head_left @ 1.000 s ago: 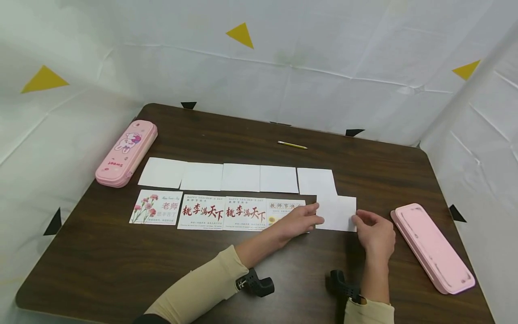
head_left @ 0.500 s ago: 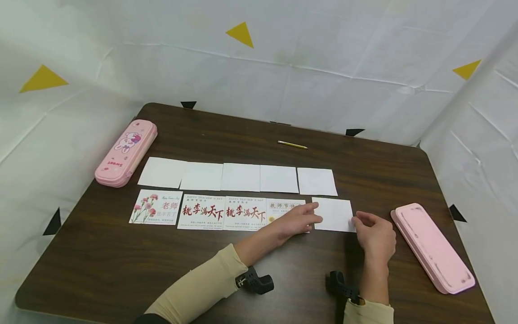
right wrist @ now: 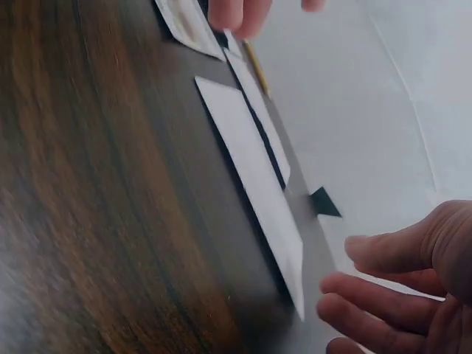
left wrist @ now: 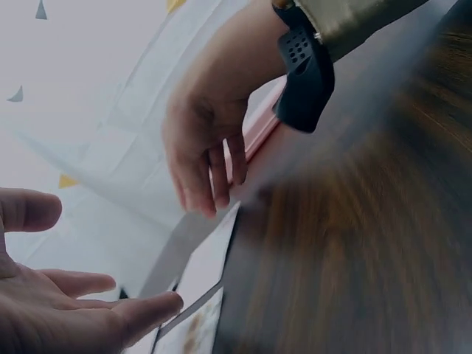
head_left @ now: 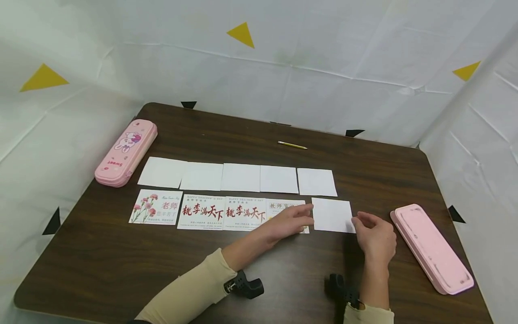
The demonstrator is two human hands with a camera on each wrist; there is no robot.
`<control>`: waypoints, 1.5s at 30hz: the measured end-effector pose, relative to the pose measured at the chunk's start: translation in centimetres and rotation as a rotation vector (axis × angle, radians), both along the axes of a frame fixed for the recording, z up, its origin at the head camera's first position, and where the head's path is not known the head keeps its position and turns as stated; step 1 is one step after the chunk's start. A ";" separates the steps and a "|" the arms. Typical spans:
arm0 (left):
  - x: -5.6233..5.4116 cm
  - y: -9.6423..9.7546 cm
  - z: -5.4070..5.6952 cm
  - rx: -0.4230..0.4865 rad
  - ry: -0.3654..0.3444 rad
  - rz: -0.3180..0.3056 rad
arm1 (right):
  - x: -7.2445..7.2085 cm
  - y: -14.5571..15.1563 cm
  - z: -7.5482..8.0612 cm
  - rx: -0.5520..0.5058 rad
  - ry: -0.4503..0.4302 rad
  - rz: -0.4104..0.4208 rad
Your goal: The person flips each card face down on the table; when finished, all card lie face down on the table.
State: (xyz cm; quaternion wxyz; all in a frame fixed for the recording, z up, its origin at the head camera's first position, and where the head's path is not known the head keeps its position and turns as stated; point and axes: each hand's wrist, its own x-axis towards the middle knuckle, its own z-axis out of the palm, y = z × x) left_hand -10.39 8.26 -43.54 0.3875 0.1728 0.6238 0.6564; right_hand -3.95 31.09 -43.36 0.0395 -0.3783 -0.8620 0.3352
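Observation:
In the head view a blank white card lies at the right end of the front row on the dark table. My right hand is by its right edge, fingers relaxed; the right wrist view shows the fingertips apart from the card. Extended fingers of my left hand hover by the card's left edge, over a printed card that the hand partly hides. Further left are two cards with red Chinese lettering and a card with pink flowers. Neither hand holds anything.
Behind the front row runs a row of several blank white cards. A yellow pencil lies farther back. One pink pencil case with a rabbit picture is at the left, another pink case at the right. White sheeting surrounds the table.
The blank card has moved left and toward me, off the back-row card it overlapped, beside the printed cards. My left hand has since drawn slightly left; the right hand has barely moved.

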 end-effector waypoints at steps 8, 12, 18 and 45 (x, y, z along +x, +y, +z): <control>-0.8 -5.4 0.7 0.039 -0.027 0.084 | 0.0 -4.4 0.3 0.015 0.163 0.300; -0.9 -7.7 0.8 0.054 -0.109 0.131 | 0.0 -6.6 -0.2 0.048 0.154 0.514; -0.9 -9.7 0.4 0.080 -0.186 0.150 | 0.0 -7.6 -0.5 0.167 0.036 0.644; -0.4 -9.5 -0.2 0.122 -0.250 0.100 | -0.4 -7.1 -0.3 0.000 0.046 0.450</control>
